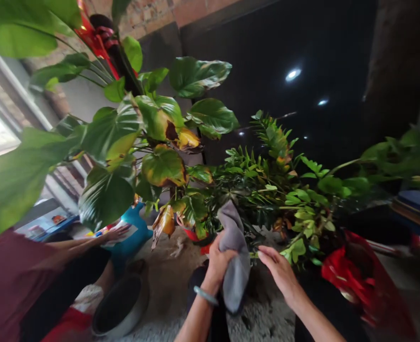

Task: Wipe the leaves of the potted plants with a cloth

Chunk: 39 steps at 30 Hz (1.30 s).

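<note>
My left hand [219,261] is closed around a crumpled grey cloth [235,273], which hangs down below the fist and pokes up above it. A pale bangle [205,295] circles that wrist. To the right, my right hand [279,270] has its fingertips together at a thin green stem [253,255], seemingly pinching it; the fingers partly hide the contact. Dense small-leaved potted plants [252,175] spread just beyond both hands. Light green leaves [297,249] lie close beside the right hand.
A tall large-leaved plant [120,128] with yellow and brown patches rises at left. Another person's hand [117,233] rests by a blue bag [133,228]. A grey bucket [119,304] stands on the floor; a red plastic bag [359,275] sits at right. Behind is a dark glossy panel [267,42].
</note>
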Tool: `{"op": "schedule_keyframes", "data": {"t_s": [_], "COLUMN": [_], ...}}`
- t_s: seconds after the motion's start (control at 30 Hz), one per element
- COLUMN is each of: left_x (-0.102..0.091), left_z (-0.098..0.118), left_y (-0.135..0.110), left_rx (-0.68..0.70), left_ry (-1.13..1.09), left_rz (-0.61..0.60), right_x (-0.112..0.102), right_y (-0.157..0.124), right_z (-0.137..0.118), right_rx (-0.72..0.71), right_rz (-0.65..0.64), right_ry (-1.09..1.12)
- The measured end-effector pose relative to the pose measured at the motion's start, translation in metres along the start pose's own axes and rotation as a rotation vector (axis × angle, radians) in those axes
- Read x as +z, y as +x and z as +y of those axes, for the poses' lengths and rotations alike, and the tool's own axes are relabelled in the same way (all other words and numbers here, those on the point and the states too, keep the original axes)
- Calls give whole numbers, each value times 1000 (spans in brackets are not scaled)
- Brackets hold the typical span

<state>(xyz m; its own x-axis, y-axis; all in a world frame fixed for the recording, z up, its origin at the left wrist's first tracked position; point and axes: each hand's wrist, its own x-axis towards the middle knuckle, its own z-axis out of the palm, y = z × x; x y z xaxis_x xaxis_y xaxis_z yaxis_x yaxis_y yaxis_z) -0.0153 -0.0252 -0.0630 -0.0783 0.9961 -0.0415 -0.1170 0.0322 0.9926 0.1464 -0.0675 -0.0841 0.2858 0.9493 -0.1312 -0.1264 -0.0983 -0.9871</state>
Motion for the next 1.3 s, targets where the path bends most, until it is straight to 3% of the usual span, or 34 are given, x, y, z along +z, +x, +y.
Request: {"op": "schedule_keyframes", "data": {"t_s": [0.1, 0.23, 0.3, 0.43, 0.5, 0.57, 0.67, 0.77, 0.87, 1.07, 1.2, 1.3], "left_x": [7, 16, 24, 35, 33, 29, 27, 29, 30, 19, 10, 6], "left_z": [-6, 28, 35, 4, -11, -12, 14, 38, 36, 0, 4, 17], "left_y": [-10, 10, 27, 37, 31, 24, 21, 25, 29, 29, 30, 32], "left_rx": [-29, 144, 205, 149, 55, 25, 72, 78, 70, -4, -9, -5], "left_ry": [28, 21, 63, 241, 299, 286, 223, 222, 295, 361, 380, 361], "left_rz": [-165, -64, -6, -21, -120, -175, -100, -22, -3, -4, 14, -2], "right_x": [-9, -25, -33, -65, -98, -144, -223, -286, -319, -344, -356, -337], "right_y": [-7, -24, -33, -46, -52, -56, -56, -46, -29, -2, 0, -7], "right_z": [4, 10, 12, 14, 11, 0, -33, -73, -95, -93, -92, -97], "right_rx": [-7, 19, -12, -58, -92, -164, -325, -257, -78, 163, 147, 34], "right_rz": [-5, 74, 104, 244, 419, 686, 1109, 1420, 1434, 1380, 1311, 1260], "right_ry": [-25, -27, -37, -65, -66, -112, -297, -580, -656, -774, -903, -895]}}
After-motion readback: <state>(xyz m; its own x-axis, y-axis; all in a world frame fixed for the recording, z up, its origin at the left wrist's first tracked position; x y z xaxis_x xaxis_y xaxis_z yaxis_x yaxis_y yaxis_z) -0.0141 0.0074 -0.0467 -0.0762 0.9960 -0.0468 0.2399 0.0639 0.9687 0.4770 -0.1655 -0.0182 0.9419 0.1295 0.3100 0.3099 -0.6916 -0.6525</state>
